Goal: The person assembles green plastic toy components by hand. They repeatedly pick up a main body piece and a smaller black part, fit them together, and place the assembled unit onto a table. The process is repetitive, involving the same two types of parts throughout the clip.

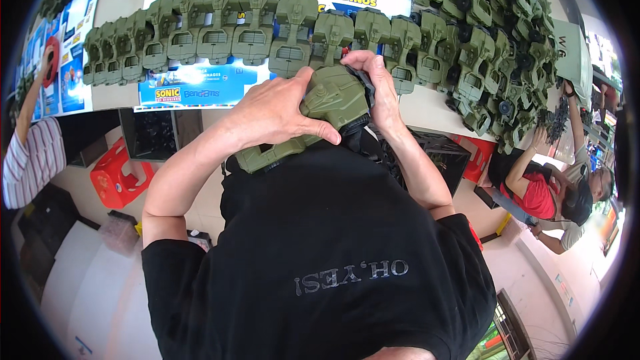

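Along the worktop (110,98), green toy vehicles (217,20) stood rowed; at its near edge, the left hand (270,110) gripped another vehicle (337,97) while the right hand (380,90) clasped its right end, apparently a checking step that next needed steady support.

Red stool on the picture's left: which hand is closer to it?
Left. The left hand is above and right of the red stool, on the green toy vehicle; the right hand is farther right, at the vehicle's other side.
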A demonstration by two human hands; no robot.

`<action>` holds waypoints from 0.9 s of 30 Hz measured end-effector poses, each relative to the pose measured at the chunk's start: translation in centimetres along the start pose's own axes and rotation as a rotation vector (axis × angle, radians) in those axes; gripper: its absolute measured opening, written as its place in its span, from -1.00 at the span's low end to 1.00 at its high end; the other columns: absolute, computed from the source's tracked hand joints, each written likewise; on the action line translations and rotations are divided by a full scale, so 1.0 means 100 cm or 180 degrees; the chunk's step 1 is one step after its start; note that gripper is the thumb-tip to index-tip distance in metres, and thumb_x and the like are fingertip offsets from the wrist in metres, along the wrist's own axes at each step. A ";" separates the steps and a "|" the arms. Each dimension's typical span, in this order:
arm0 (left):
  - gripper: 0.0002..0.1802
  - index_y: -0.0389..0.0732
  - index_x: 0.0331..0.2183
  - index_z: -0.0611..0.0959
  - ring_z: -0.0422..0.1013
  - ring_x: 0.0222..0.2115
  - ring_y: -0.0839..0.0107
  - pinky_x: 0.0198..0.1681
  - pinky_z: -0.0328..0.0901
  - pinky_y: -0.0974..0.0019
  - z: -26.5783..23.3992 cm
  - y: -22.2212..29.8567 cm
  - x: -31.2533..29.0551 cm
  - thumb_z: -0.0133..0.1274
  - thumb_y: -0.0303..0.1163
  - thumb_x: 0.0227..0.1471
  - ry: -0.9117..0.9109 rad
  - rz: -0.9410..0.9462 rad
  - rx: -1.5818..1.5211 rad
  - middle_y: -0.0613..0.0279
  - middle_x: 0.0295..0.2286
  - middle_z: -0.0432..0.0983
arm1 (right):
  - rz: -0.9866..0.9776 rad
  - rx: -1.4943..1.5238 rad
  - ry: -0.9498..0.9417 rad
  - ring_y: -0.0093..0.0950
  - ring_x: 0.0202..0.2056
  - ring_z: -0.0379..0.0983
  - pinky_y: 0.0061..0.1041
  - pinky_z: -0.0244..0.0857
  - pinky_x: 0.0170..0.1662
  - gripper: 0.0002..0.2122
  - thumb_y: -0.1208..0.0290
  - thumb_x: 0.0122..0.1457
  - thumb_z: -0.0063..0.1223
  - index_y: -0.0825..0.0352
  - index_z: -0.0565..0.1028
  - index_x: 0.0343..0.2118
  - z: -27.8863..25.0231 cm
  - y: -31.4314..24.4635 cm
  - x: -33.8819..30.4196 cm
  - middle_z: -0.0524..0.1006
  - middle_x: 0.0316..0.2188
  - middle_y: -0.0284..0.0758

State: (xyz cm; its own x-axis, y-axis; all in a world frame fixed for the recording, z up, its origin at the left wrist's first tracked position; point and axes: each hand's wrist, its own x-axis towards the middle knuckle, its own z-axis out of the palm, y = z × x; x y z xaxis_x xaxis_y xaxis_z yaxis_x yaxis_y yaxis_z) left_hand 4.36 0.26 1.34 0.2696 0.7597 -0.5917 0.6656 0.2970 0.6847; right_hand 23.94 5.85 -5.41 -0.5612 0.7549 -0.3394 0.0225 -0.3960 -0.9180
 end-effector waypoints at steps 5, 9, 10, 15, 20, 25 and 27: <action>0.24 -0.53 -0.14 0.31 0.47 -0.29 0.02 -0.17 0.34 0.13 0.000 0.003 0.000 0.21 0.43 -0.56 -0.0065 0.0130 0.0153 -0.15 -0.39 0.51 | 0.0156 0.0322 -0.0664 -0.44 -0.01 0.24 -0.41 0.10 0.10 -0.36 -0.18 0.23 -0.50 0.36 0.24 0.06 0.000 -0.008 0.003 0.34 -0.09 -0.23; 0.22 -0.52 -0.13 0.29 0.48 -0.32 0.02 -0.18 0.33 0.13 0.007 0.003 -0.007 0.23 0.40 -0.54 0.0060 0.0304 0.0032 -0.14 -0.40 0.50 | 0.0077 0.0398 -0.0912 -0.38 0.06 0.19 -0.35 0.02 0.17 -0.31 -0.22 0.21 -0.54 0.37 0.19 0.10 0.003 -0.004 -0.002 0.29 0.00 -0.19; 0.16 -0.46 -0.11 0.30 0.47 -0.31 0.01 -0.18 0.32 0.13 0.006 0.005 -0.009 0.28 0.31 -0.53 -0.0019 0.0222 0.0028 -0.12 -0.39 0.51 | 0.0078 0.0485 -0.0987 -0.37 0.07 0.19 -0.35 0.01 0.18 -0.30 -0.23 0.20 -0.56 0.38 0.19 0.09 0.005 -0.003 -0.006 0.28 0.02 -0.18; 0.04 -0.29 -0.06 0.33 0.48 -0.38 0.04 -0.23 0.33 0.14 0.007 -0.005 -0.019 0.34 0.16 -0.52 -0.0334 0.0345 -0.0324 -0.01 -0.45 0.53 | 0.0296 0.0354 -0.1046 -0.39 0.13 0.13 -0.35 -0.04 0.21 -0.29 -0.20 0.23 -0.65 0.40 0.13 0.14 0.013 -0.004 -0.033 0.24 0.09 -0.19; 0.01 -0.27 -0.07 0.34 0.48 -0.40 0.01 -0.26 0.34 0.10 0.012 0.000 -0.024 0.37 0.09 -0.53 -0.0230 0.0556 -0.0112 -0.03 -0.47 0.53 | 0.1341 0.0978 -0.0898 -0.47 0.10 0.20 -0.45 0.01 0.19 -0.32 -0.14 0.27 -0.67 0.39 0.24 0.13 0.020 -0.032 -0.038 0.30 0.08 -0.22; 0.02 -0.31 -0.08 0.33 0.48 -0.38 0.00 -0.29 0.35 0.14 0.008 0.019 -0.023 0.38 0.07 -0.54 -0.0258 0.0312 0.0538 -0.07 -0.47 0.53 | 0.0815 0.1088 -0.0550 -0.48 -0.04 0.35 -0.50 0.13 0.10 -0.34 -0.09 0.29 -0.65 0.41 0.37 0.02 0.022 -0.015 -0.044 0.45 -0.08 -0.24; 0.01 -0.31 -0.09 0.34 0.48 -0.41 0.03 -0.32 0.35 0.16 0.009 0.025 -0.029 0.40 0.02 -0.58 -0.0121 0.0478 0.0723 -0.02 -0.49 0.52 | 0.0310 0.0515 -0.0555 -0.45 -0.08 0.37 -0.50 0.17 0.06 -0.38 0.00 0.31 -0.69 0.43 0.39 -0.01 0.020 -0.024 -0.053 0.47 -0.12 -0.22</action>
State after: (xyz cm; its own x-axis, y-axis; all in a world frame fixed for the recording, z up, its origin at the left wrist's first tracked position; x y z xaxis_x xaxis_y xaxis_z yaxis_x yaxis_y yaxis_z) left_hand 5.87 -1.76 4.36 0.4002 0.7620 -0.5092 0.7540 0.0421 0.6556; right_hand 25.18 1.69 -1.02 -0.6972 0.6132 -0.3713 -0.0415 -0.5516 -0.8331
